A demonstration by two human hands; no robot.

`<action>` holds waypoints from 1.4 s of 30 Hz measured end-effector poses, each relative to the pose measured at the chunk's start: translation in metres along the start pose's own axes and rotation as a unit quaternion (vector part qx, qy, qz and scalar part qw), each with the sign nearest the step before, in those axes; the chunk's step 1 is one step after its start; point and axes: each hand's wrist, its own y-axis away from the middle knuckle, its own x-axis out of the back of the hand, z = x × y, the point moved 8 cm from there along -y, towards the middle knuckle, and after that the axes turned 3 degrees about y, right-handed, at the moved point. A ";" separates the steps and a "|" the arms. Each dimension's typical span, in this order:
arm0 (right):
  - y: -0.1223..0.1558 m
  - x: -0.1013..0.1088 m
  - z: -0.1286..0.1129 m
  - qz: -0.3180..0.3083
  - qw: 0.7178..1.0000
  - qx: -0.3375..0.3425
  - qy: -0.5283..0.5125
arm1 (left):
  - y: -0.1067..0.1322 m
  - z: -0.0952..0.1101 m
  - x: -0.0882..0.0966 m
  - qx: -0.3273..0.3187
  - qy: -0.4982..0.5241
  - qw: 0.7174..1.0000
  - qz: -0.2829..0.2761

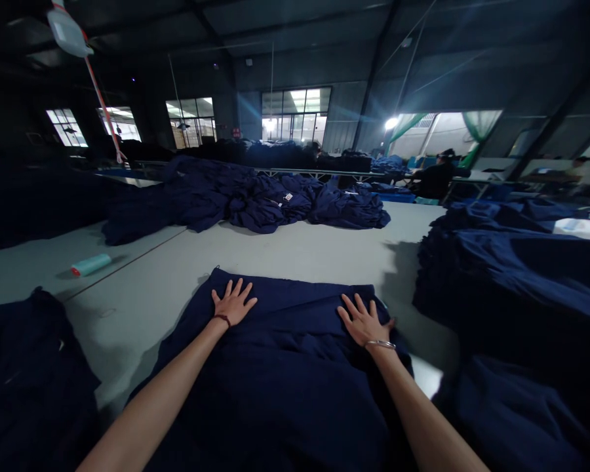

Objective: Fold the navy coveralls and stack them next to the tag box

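A dark navy garment (285,387) lies spread in front of me, its straight far edge across the table and wrinkles running through its middle. My left hand (233,304) rests flat near its far left corner, fingers spread. Toward the far right corner, my right hand (364,321) presses on the cloth with fingers apart. Neither hand grips anything. The near part of the garment runs out of view below, and its exact kind cannot be made out.
Stacked navy cloth (511,262) stands close on the right. More navy fabric (34,373) lies at the near left. A teal thread cone (91,265) rests on the pale table (295,255). A garment heap (270,196) lines the far side; a person (435,176) sits beyond.
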 end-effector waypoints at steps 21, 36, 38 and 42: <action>0.052 0.015 0.037 0.067 0.997 -0.038 -0.005 | 0.033 -0.017 0.028 0.084 0.028 0.996 0.000; 0.075 0.015 -0.003 -0.017 0.998 0.046 -0.031 | 0.061 0.035 0.027 -0.109 0.053 0.990 -0.076; 0.095 0.025 -0.007 0.006 0.996 0.079 -0.045 | 0.081 0.049 0.045 -0.162 0.102 0.981 -0.033; 0.147 0.012 -0.026 -0.014 0.972 0.229 -0.050 | 0.145 0.072 0.043 -0.341 0.136 0.926 -0.091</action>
